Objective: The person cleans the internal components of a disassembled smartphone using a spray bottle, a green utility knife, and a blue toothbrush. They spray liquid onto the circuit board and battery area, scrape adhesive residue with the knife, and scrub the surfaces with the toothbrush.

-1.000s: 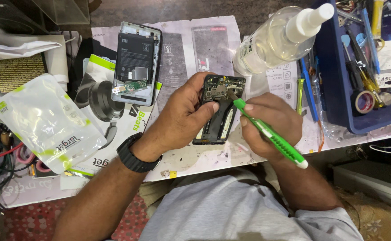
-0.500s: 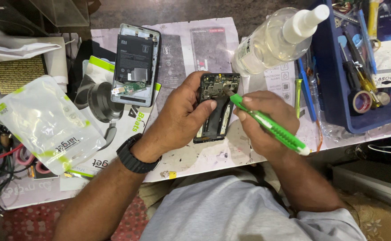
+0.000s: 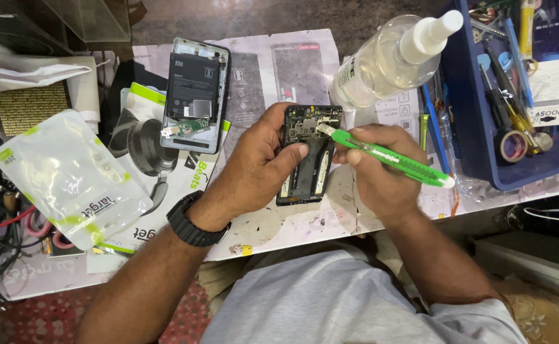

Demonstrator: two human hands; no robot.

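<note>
Opened black phone [image 3: 306, 156], a flat slab with its back off and circuit board bare, sits at the middle of the paper-covered bench [image 3: 292, 223], clasped along its left edge by the left hand [image 3: 254, 169], whose thumb presses its face. Right hand [image 3: 372, 169] is curled tight round a slim green plastic cutter [image 3: 391, 157], blade tip touching the board's far end. Further left lies a second opened phone [image 3: 193, 95]; far right, a clear spray bottle [image 3: 391, 60] rests beside a blue tool tray [image 3: 477, 127].
</note>
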